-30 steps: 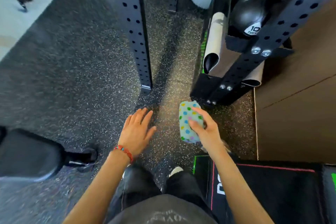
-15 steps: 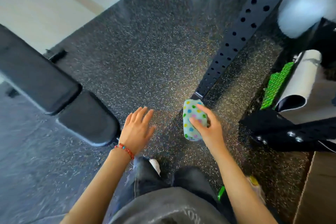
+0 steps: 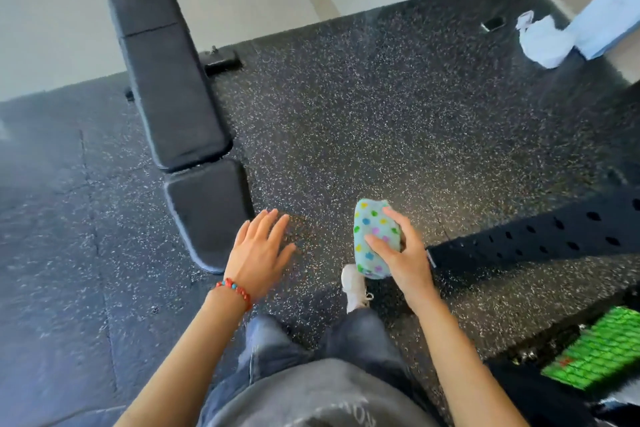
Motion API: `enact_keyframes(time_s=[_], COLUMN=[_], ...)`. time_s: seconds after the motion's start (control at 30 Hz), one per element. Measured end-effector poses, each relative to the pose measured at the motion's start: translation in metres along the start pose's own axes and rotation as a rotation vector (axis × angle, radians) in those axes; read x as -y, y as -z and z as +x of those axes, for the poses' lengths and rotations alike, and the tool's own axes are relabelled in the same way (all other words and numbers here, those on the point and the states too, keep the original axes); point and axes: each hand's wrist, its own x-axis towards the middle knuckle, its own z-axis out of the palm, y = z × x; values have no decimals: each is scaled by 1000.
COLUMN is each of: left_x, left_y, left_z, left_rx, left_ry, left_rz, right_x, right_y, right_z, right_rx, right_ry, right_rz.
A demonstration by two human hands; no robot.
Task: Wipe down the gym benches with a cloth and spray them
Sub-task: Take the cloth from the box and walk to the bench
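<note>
A black padded gym bench point(image 3: 173, 90) stretches from the upper left toward me, its short seat pad point(image 3: 211, 211) nearest my left hand. My left hand point(image 3: 258, 253) hovers open with spread fingers just right of the seat pad, not touching it; a red bead bracelet is on the wrist. My right hand point(image 3: 401, 260) grips a folded pale-green cloth point(image 3: 374, 236) with coloured dots, held above the speckled rubber floor to the right of the bench. No spray bottle can be made out for certain.
A black perforated rack beam point(image 3: 540, 239) lies at the right. A green mat point(image 3: 602, 350) shows at lower right. White crumpled cloths point(image 3: 543, 42) and a pale blue object point(image 3: 609, 21) sit at the far right. A small dark object point(image 3: 493, 23) lies on the floor.
My view has swung left, so the whole bench now shows ahead and the rack has slid off to the right. Both hands keep their pose, the cloth still gripped.
</note>
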Motion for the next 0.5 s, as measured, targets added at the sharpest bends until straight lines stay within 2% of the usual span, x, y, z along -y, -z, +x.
enact_keyframes(time_s=[0.27, 0.5], left_x=[-30, -14], left_y=[6, 2], left_z=[35, 28], left_rx=[-180, -268], left_ry=[431, 710], left_rz=[-104, -145], right_x=[51, 58], right_y=[21, -38], right_z=[129, 177], right_rx=[420, 638], right_ry=[34, 31], right_rz=[-126, -213])
